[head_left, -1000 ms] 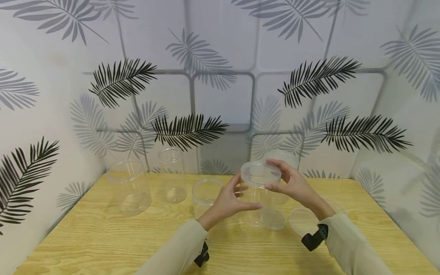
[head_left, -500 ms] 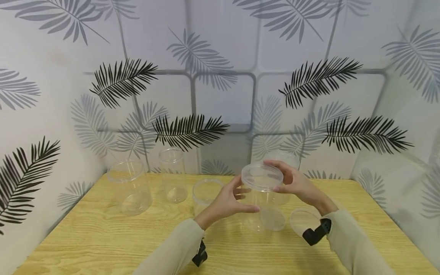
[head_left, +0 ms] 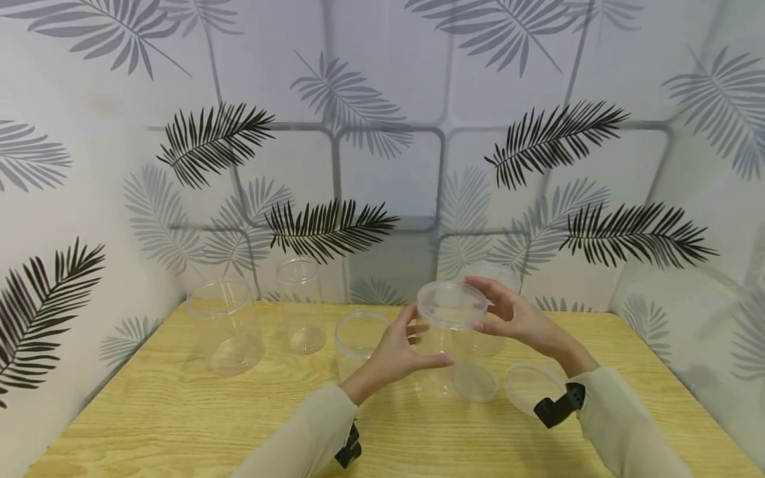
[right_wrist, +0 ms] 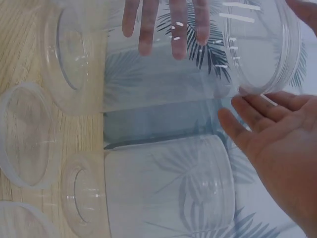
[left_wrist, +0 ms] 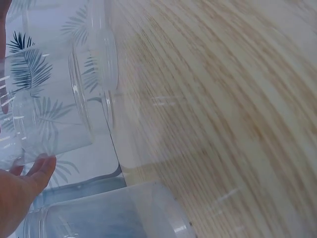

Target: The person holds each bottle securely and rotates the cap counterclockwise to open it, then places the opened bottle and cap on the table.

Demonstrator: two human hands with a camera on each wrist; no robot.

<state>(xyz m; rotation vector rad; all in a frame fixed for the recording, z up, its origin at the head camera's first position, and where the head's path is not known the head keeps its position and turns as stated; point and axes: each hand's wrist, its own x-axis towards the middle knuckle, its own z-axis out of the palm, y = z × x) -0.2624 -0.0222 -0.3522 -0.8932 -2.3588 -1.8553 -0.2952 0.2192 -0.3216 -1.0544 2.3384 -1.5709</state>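
Note:
A clear plastic jar (head_left: 449, 358) stands on the wooden table (head_left: 179, 411) in the middle. My left hand (head_left: 402, 348) grips its body from the left, thumb across the front. My right hand (head_left: 499, 311) holds the clear lid (head_left: 452, 304) on the jar's top by the rim, fingers curved over the far side. In the right wrist view the lid (right_wrist: 262, 44) sits beside my right hand (right_wrist: 277, 144), and my left hand's fingers (right_wrist: 171, 27) show through the jar (right_wrist: 148, 69). The left wrist view shows only a fingertip (left_wrist: 40, 167) against the clear jar (left_wrist: 49, 114).
A loose clear lid (head_left: 528, 386) lies on the table to the right of the jar. A wide jar (head_left: 226, 325), a narrow tall jar (head_left: 301, 302) and a short jar (head_left: 358, 335) stand to the left; another jar (head_left: 496, 273) stands behind my right hand. Leaf-patterned walls enclose three sides.
My right wrist has swung slightly right and down while the fingers stay on the lid. The jar and my left hand have hardly moved.

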